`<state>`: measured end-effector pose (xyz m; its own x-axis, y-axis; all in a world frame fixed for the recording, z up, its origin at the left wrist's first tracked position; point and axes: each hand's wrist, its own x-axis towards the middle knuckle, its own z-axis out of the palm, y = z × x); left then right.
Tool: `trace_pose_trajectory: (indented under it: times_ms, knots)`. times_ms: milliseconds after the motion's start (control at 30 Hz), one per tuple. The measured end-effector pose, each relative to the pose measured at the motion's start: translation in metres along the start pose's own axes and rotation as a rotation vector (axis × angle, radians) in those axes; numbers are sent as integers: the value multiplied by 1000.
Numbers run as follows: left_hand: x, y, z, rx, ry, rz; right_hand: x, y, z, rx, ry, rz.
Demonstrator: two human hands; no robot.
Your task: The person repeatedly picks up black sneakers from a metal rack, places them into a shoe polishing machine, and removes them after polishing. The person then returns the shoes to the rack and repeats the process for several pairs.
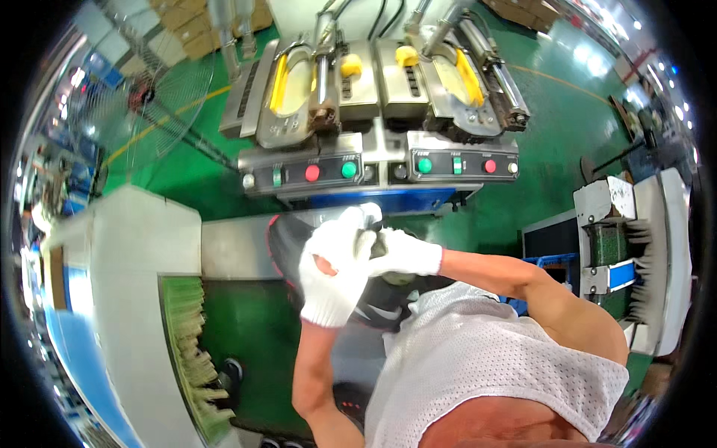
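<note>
- The shoe piece (287,240) is black with a thin red edge.
- The left hand (333,263) and right hand (407,254) have bent fingers; I cannot tell if they grip.

White-gloved hands (334,257) meet before a metal machine (379,153)

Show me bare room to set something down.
Bare: glossy green floor right of the silver metal machine; smooth white casing left of green bristles. Crowded: white-gloved left hand, right hand and black red-edged shoe, bunched together.
</note>
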<state>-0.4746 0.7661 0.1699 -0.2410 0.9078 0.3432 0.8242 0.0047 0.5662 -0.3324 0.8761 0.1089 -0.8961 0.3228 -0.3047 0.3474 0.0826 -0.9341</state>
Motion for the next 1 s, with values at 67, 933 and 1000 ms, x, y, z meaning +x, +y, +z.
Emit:
trace_pose_trajectory:
  times_ms: [67, 933, 1000]
  knots:
    - [21, -4, 11, 0, 280, 91, -26, 13, -35, 462, 191, -77]
    - [-185, -176, 137, 292, 330, -1214, 465, -62, -272, 240, 738, 230]
    - [-199, -173, 145, 257, 326, -1264, 488, -56, -287, -266, 606, 438]
